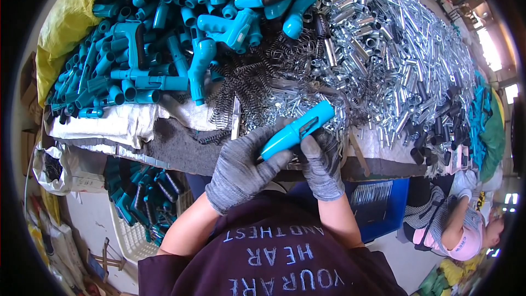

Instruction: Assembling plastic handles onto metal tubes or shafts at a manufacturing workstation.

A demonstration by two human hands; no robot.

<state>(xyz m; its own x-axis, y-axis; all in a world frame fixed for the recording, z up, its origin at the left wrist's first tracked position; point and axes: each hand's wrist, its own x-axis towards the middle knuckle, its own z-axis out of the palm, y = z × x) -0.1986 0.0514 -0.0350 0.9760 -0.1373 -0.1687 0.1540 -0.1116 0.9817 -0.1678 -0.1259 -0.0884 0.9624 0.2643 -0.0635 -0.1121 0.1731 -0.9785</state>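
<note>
A teal plastic tube-shaped housing (296, 131) with a slot in its side is tilted up to the right in front of me, over the table's near edge. My left hand (241, 165), in a grey knit glove, grips its lower left end. The thumb of my right hand (322, 169), gloved alike, presses on its near side below the slot. Some fingers of both hands are hidden behind the housing. Just beyond it lie a heap of dark coil springs (246, 79) and small loose metal parts (276, 104).
Teal plastic handles and tubes (164, 38) are piled at the left, shiny metal rods and tubes (383, 38) at the right. A white basket (131, 235) with teal-and-black parts and a blue bin (397, 208) stand below the table. Another person (452, 225) sits at the right.
</note>
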